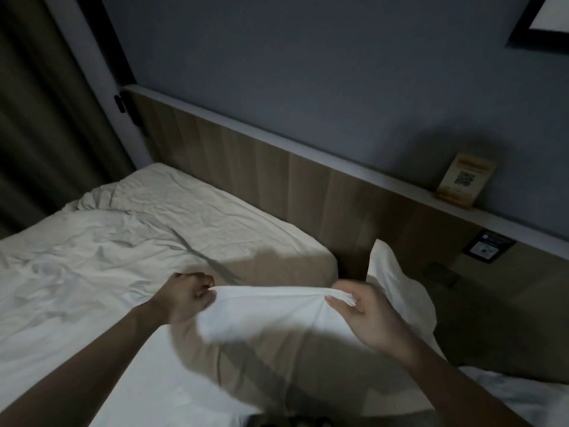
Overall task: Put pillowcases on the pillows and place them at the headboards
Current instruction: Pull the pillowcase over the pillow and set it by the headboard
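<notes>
- Step in hand (judged): the pillowcase point(277, 306) is held up by its top edge, apparently to shake it out or to settle the filling; whether a pillow is already inside cannot be told, as the cloth is blurred and the room is dim.
- Left hand point(181, 298): fingers curled into a fist, clamped on one end of the top edge; the cloth emerges at the thumb side, toward the other hand.
- Right hand point(366, 312): thumb and fingers pinch the opposite end, with a small bunch of cloth protruding just past the fingertips.
- Position of the pillowcase: its top edge is stretched taut between the two hands; the body of the cloth hangs below and toward the person, over the bed point(92, 257).
- A second white pillow point(397, 291) stands just beyond the right hand, leaning near the headboard point(277, 180).
- To do the step well (advice): keep both grips at the corners and level, hold the edge taut, and shake downward in short strokes so the cloth falls straight; keep neither grip loose, lest one corner slip.
- Destination: the headboard lies beyond both hands, well apart from the left.
</notes>
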A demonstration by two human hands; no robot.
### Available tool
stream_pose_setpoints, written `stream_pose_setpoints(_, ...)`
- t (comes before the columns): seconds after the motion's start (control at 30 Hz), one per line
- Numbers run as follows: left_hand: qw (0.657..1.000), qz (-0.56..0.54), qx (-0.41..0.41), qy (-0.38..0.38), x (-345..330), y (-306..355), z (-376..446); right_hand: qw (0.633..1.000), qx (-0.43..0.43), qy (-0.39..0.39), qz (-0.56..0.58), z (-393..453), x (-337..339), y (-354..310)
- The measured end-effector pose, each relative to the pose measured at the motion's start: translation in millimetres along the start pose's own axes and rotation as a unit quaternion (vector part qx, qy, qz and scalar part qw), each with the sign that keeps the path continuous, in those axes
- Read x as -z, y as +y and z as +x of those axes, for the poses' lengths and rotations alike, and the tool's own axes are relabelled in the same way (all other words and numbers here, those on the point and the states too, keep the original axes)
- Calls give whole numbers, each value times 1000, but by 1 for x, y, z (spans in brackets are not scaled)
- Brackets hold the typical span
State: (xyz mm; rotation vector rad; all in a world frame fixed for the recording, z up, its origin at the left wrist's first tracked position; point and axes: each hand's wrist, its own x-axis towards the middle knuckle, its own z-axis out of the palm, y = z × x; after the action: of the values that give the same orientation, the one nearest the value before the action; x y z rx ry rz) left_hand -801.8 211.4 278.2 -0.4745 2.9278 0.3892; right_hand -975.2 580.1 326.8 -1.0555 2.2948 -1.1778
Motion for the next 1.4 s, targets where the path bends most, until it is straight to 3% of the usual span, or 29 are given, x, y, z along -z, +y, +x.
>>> stream_pose_setpoints(0.1, 999, -26, 13, 42, 6, 8, 19, 1000, 2, -13, 8, 28, 20, 17)
stream_pose_setpoints(0.4, 982, -91, 19, 165, 53, 15, 117, 995, -7, 50, 87, 108, 55, 48)
stream_pose_setpoints(0.8, 986, -74, -34, 144, 76, -33, 309, 955, -199, 113, 189, 212, -8, 113)
stream_pose_setpoints(1.13, 990, -16, -69, 123, 50, -47, 424, 941, -172, 189, 222, 275, -55, 188)
stream_pose_setpoints(1.27, 989, 18, -75, 127, 0, -66, 472, 949, -140, 226, 170, 300, -90, 244)
stream_pose_setpoints(1.4, 977, -9, -87, 193, -47, -87, 507, 934, -90, 336, 88, 332, -106, 269)
